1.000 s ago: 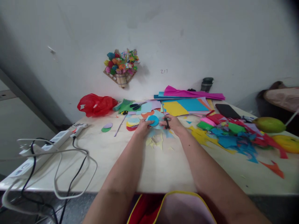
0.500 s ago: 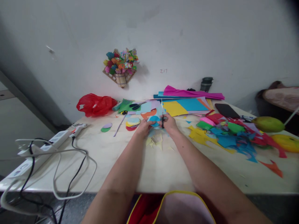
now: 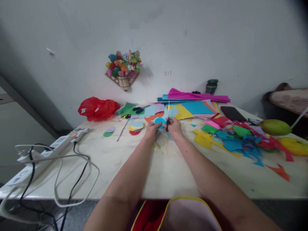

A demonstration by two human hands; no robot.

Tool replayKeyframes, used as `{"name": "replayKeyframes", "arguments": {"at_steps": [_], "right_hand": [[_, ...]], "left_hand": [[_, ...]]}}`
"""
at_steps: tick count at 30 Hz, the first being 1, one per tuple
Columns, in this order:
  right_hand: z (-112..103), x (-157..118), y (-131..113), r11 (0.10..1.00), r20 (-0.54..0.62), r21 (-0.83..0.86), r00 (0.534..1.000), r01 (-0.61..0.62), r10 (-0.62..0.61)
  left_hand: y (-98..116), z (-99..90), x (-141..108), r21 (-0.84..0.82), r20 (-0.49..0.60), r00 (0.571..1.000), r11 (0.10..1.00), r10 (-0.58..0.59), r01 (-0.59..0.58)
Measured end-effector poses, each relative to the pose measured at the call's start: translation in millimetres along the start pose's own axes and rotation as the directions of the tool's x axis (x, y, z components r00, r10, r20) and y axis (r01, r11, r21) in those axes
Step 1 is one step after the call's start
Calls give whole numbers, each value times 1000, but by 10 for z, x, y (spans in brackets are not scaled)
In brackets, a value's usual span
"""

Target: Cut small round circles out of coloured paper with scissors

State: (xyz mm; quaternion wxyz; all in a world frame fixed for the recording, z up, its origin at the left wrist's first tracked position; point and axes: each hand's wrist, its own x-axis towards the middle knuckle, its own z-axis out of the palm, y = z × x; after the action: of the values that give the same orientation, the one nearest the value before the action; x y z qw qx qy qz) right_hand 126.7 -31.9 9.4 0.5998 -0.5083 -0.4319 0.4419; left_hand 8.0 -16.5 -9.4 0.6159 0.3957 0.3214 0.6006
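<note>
My left hand point(image 3: 152, 129) pinches a bright blue paper circle point(image 3: 159, 121) together with light blue paper around it. Black-handled scissors point(image 3: 167, 124) are gripped in my right hand point(image 3: 174, 127), their blades pointing away towards the wall beside the blue circle. Pale yellow scraps point(image 3: 161, 146) lie on the table just below my hands. To the left of them is a small stack of cut paper circles point(image 3: 136, 127), with a purple and a green circle point(image 3: 108, 134) farther left.
Coloured sheets point(image 3: 197, 108) and a second pair of scissors point(image 3: 139, 109) lie at the back. A red plastic bag point(image 3: 97, 108) and a power strip point(image 3: 43, 160) with cables are on the left. Colourful scraps point(image 3: 234, 144), a black phone point(image 3: 233, 114) and mangoes point(image 3: 275, 127) are on the right.
The scissors have shifted slightly to the right relative to the blue circle and the sheets behind. My left hand has moved a little to the right, with the paper turned slightly.
</note>
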Motion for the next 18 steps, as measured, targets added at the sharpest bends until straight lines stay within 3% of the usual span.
{"name": "replayKeyframes", "arguments": {"at_steps": [6,9,18], "right_hand": [[-25,12,0,1000,57,-5,998,2,-2],[-74,-11,-39,999,147,-48,989,-25,32],[-272,-65,-82,987,420,-122,895,-109,151]], "left_hand": [[16,-54,23,17,-77,996,999,46,-45],[55,-112,47,-17,-164,984,997,70,-73],[114,-211,115,-59,-358,933,997,29,-53]]}}
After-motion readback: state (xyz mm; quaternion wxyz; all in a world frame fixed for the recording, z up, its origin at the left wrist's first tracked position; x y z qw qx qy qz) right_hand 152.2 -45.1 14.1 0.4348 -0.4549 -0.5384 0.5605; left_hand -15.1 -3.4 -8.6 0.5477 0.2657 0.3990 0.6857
